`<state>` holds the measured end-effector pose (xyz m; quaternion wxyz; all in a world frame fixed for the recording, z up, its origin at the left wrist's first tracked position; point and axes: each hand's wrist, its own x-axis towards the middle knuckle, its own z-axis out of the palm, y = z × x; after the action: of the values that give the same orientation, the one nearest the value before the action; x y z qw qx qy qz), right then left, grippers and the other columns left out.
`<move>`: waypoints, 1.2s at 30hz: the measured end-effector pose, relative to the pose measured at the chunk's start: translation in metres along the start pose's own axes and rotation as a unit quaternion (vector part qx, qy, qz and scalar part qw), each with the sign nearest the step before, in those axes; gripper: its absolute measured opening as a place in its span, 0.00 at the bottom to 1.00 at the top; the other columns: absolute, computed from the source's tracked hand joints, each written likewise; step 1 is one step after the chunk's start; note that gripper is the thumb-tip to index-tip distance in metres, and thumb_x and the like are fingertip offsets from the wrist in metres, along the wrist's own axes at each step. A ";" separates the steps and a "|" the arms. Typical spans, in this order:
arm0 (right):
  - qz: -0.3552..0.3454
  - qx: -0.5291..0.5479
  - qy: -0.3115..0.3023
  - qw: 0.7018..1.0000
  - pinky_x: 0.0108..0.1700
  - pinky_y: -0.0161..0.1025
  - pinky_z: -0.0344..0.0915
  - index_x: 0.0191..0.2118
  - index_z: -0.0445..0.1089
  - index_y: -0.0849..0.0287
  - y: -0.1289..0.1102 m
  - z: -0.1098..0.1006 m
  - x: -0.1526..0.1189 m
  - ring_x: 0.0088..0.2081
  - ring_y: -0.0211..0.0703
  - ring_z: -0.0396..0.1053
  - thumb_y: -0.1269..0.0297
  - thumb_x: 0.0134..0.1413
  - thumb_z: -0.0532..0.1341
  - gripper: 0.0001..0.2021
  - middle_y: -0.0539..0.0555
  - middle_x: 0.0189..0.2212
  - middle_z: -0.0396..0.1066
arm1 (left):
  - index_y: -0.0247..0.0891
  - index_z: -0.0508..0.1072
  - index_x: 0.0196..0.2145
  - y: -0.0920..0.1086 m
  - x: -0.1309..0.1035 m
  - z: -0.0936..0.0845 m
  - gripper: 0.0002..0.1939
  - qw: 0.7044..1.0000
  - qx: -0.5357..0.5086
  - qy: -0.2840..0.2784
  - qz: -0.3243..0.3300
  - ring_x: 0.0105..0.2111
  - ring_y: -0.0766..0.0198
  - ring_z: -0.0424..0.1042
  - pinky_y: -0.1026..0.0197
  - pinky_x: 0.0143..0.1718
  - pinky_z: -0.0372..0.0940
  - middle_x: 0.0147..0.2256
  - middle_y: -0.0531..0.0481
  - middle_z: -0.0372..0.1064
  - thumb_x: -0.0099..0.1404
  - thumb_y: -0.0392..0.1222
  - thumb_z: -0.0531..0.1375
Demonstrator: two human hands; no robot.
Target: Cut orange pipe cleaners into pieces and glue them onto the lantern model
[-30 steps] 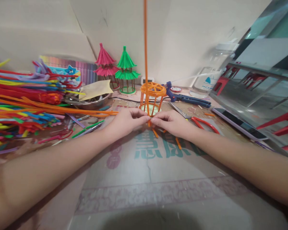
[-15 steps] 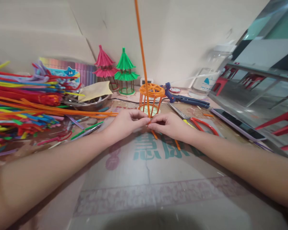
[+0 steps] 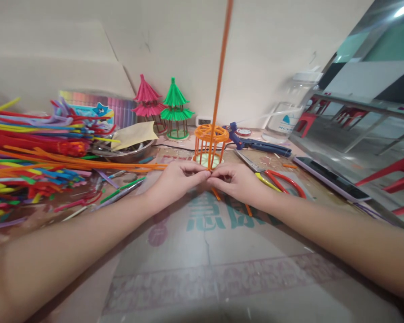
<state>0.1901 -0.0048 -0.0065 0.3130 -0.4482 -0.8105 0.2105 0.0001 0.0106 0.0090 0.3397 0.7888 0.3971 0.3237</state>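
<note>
A long orange pipe cleaner (image 3: 218, 80) rises almost upright from between my fingertips. My left hand (image 3: 185, 178) pinches its lower end from the left, and my right hand (image 3: 234, 179) pinches it from the right, the fingertips nearly touching. Just behind the hands stands an orange cage-like frame (image 3: 211, 133) with a wheel-shaped top and a pale round base. Short orange pieces lie on the mat near the hands, one (image 3: 248, 210) below my right hand.
Colourful pipe cleaners (image 3: 37, 152) pile up at left beside a metal bowl (image 3: 128, 154). Pink (image 3: 148, 98) and green (image 3: 177, 101) pagodas stand behind. Scissors (image 3: 272, 177), blue pliers (image 3: 265, 146), a phone (image 3: 331, 177) and a bottle (image 3: 286, 110) are at right.
The long pipe cleaner's upper part has swung from leaning left to leaning right. Both hands stay pinched together at nearly the same place. The camera view has shifted slightly.
</note>
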 end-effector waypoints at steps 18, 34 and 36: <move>0.107 0.004 0.022 0.994 0.29 0.33 0.63 0.40 0.70 0.60 0.042 -0.007 0.068 0.25 0.36 0.67 0.64 0.52 0.63 0.10 0.48 0.25 0.72 | 0.37 0.77 0.32 -0.002 -0.008 0.006 0.12 0.996 -0.062 -0.061 -0.014 0.30 0.64 0.72 0.64 0.33 0.64 0.30 0.50 0.76 0.64 0.46 0.57; 0.097 0.159 0.002 0.983 0.33 0.35 0.66 0.34 0.69 0.61 0.025 -0.034 0.031 0.27 0.36 0.68 0.55 0.55 0.59 0.12 0.51 0.26 0.72 | 0.35 0.78 0.32 -0.001 -0.005 0.003 0.13 0.994 -0.082 -0.047 -0.051 0.29 0.64 0.71 0.64 0.32 0.62 0.30 0.49 0.76 0.63 0.46 0.58; 0.104 0.184 -0.008 0.977 0.33 0.36 0.66 0.34 0.69 0.61 0.016 -0.031 0.015 0.28 0.37 0.68 0.53 0.54 0.59 0.14 0.52 0.27 0.72 | 0.35 0.78 0.32 -0.002 -0.005 0.004 0.14 0.995 -0.075 -0.048 -0.044 0.29 0.64 0.71 0.64 0.32 0.62 0.29 0.49 0.76 0.63 0.47 0.58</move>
<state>0.2154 0.0179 0.0100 0.3598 -0.4626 -0.7094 0.3915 0.0003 0.0063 0.0045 0.4307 0.7574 0.3893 0.2988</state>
